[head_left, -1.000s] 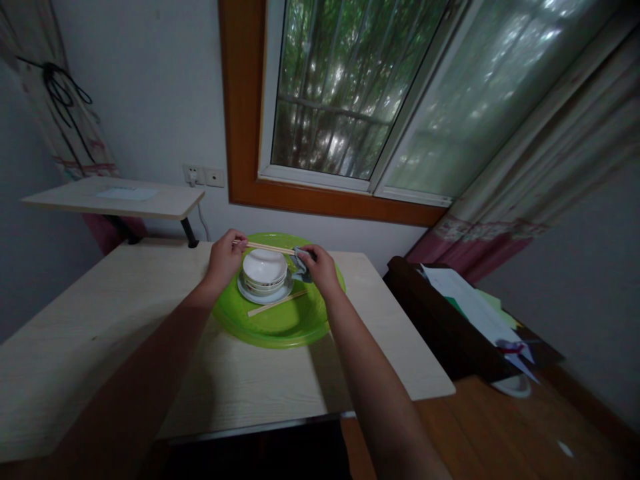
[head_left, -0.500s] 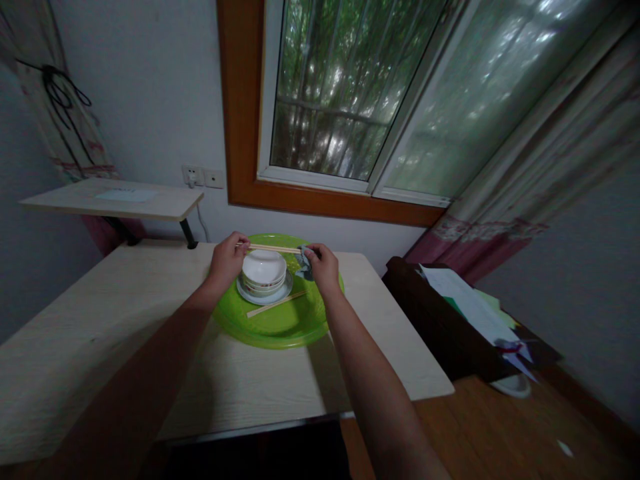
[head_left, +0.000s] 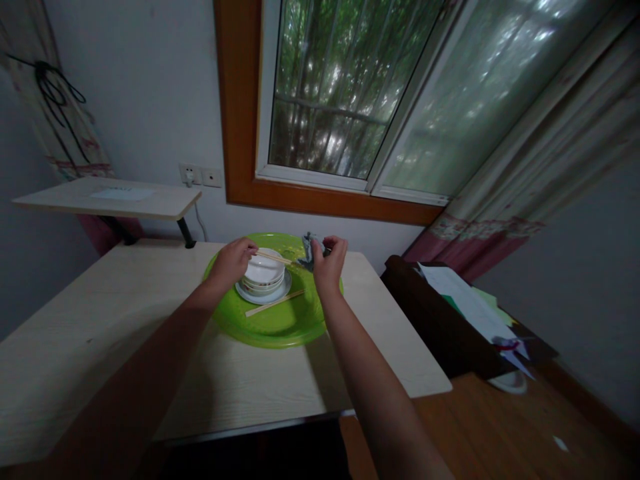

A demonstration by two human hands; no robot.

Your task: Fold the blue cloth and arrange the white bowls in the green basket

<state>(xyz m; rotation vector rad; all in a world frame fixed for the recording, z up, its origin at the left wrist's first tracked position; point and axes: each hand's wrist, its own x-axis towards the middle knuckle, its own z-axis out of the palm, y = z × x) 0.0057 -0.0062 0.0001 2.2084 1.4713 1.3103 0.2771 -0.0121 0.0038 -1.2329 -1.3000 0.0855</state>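
My left hand (head_left: 234,265) is closed on one end of a pair of chopsticks (head_left: 276,257), which point right across the stacked bowls. A crumpled grey cloth (head_left: 308,251) is pinched in my right hand (head_left: 330,261), just beyond the chopsticks' free ends. Beneath my hands, white bowls (head_left: 263,268) are stacked on a white plate (head_left: 244,294). They sit in a round green tray (head_left: 280,337). More chopsticks (head_left: 274,303) lie in the tray in front of the plate.
The tray rests on a pale wooden table (head_left: 255,387). A raised shelf (head_left: 115,200) stands at the back left. Behind the table is a window (head_left: 330,100). To the right, papers (head_left: 463,293) lie on a dark brown piece of furniture (head_left: 430,320).
The cloth has come off the chopsticks as my right hand moved slightly right and turned upward. My left hand has tilted the chopsticks so that their right ends dip.
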